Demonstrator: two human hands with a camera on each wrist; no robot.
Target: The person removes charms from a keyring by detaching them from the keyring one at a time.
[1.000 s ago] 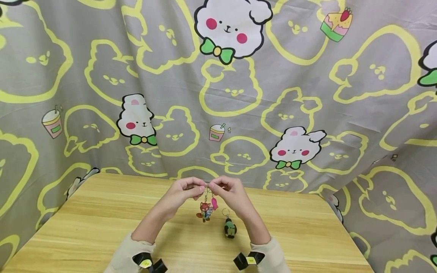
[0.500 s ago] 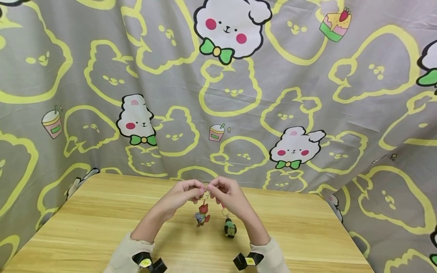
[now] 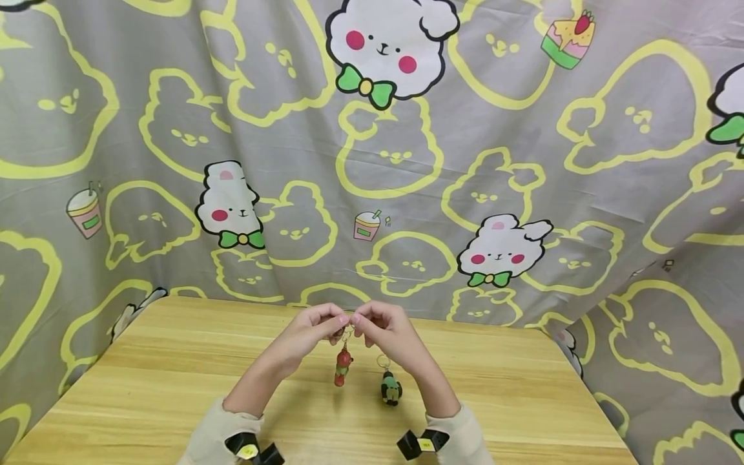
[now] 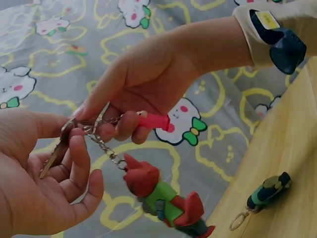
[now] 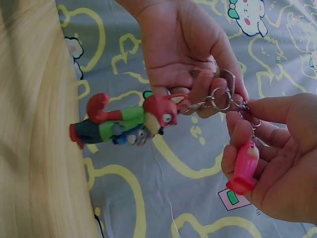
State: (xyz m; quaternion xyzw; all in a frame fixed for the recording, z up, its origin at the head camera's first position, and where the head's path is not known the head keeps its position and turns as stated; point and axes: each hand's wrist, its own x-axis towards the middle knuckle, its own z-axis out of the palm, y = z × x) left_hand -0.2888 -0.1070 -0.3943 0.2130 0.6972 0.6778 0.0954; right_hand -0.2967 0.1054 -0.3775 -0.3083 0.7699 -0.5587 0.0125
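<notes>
My left hand [image 3: 314, 330] and right hand [image 3: 388, 330] meet above the table, fingertips nearly touching. The left thumb and fingers pinch a metal key [image 4: 53, 154], which lies across that palm. Between the right thumb and fingers is the linked metal ring [image 5: 221, 98]. A red fox figure keychain [image 5: 124, 119] in a green top, with a small grey-blue figure at its front, hangs by its chain from the rings. A pink figure charm [image 5: 246, 166] with a red base dangles against the right fingers. Fingertips hide where the rings join.
A second keychain, a dark figure in green [image 3: 391, 389] with a ring, lies on the wooden table [image 3: 494, 394] below my right hand. A grey patterned curtain [image 3: 314, 148] hangs behind the table. Black wrist cameras are strapped over both sleeves.
The hanging fox keychain has turned about its chain and now shows edge-on in the head view. The pink charm has swung behind the right hand. Both hands stay nearly in place.
</notes>
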